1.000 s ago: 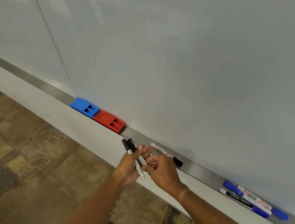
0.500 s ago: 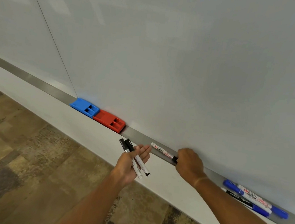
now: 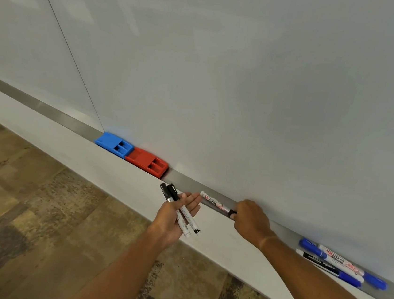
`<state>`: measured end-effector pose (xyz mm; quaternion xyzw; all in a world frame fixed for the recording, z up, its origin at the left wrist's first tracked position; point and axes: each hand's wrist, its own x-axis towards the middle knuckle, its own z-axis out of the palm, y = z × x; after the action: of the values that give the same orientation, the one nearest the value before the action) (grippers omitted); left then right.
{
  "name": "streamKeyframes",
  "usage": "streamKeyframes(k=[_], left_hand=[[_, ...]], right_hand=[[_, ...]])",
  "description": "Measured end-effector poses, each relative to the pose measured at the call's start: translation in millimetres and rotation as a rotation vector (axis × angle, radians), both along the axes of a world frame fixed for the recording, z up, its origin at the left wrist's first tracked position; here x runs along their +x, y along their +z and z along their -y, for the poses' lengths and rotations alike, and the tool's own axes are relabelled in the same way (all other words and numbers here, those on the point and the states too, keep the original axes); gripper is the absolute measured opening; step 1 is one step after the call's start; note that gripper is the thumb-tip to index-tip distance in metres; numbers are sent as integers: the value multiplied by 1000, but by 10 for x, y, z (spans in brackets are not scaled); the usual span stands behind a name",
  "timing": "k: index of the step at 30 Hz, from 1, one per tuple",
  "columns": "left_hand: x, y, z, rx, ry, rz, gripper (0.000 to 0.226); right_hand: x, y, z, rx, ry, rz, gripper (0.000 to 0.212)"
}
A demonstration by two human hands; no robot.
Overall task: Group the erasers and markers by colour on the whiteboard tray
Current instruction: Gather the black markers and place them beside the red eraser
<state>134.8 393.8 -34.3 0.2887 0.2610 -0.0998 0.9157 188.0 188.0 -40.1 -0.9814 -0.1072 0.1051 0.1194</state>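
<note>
Right hand (image 3: pixel 251 220) pinches one tray marker (image 3: pixel 214 202); left hand (image 3: pixel 173 220) — flat — carries two black markers (image 3: pixel 170 194).

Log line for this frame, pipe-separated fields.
left hand: carries two black markers | right hand: grips marker on tray | blue eraser beside red eraser

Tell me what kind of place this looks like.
Likely an office meeting room or classroom: a large wall whiteboard, its metal tray holding markers and erasers, and carpet tiles underfoot.
</note>
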Motion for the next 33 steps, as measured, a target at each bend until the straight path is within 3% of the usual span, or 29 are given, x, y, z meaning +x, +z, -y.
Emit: streamKeyframes(k=[6,12,16,19,23,33], left_hand=[[-6,27,-37,52,-6,3,25],[63,111,-72,145,47,38,19],[79,141,-108,194,32,70,23],[40,155,-97,225,-44,80,29],[-66,151,-56,250,-201,124,21],[-146,60,-194,192,-132,155,35]], right_hand=[[-2,59,7,116,-39,37,16],[56,437,-193,496,50,203,9],[93,694,-373,724,98,141,15],[91,799,-525,774,106,15,11],[52,768,-752,739,81,-76,7],[-101,559,-1202,822,-154,-206,8]])
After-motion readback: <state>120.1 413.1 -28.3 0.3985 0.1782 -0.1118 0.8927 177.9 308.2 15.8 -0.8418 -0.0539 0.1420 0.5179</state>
